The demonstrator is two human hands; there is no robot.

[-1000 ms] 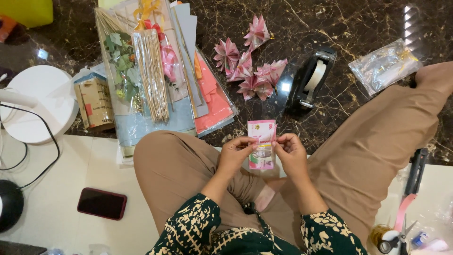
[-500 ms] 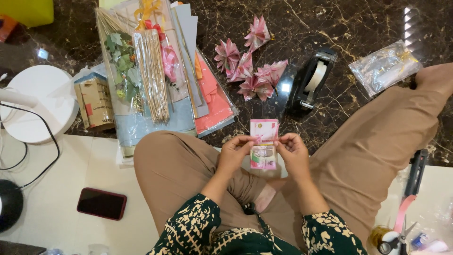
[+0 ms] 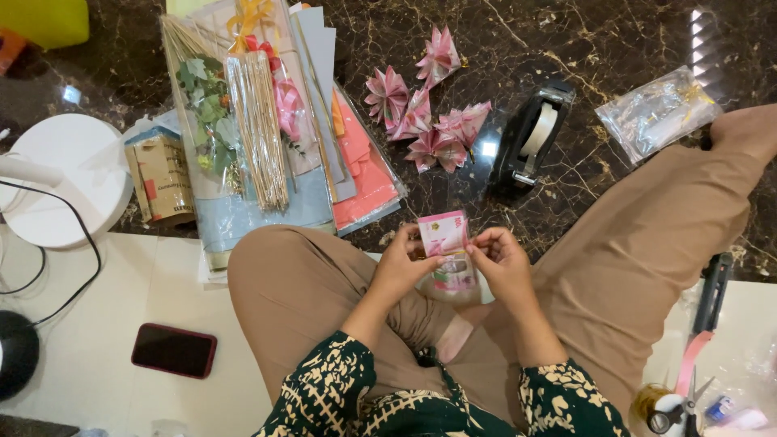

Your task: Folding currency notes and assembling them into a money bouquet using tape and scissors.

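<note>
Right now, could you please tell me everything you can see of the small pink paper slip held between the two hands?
The small pink paper slip is a printed rectangular sheet, pink with paler patches, standing roughly upright over the person's lap. It looks thin and creased across its middle, as if partly folded. The left hand pinches its left edge and the right hand its right edge. Its lower half looks shaded and less clear. Beyond it lies the dark marble floor.

Pink paper note (image 3: 444, 240), rectangular, printed pattern, folded crosswise near its middle. Upper half stands nearly upright, pale pink face toward viewer; lower half hangs below fold, partly hidden. Held pinched at fold line, just above tan trouser lap (image 3: 307, 283), well short of black tape dispenser (image 3: 530, 137).
</note>
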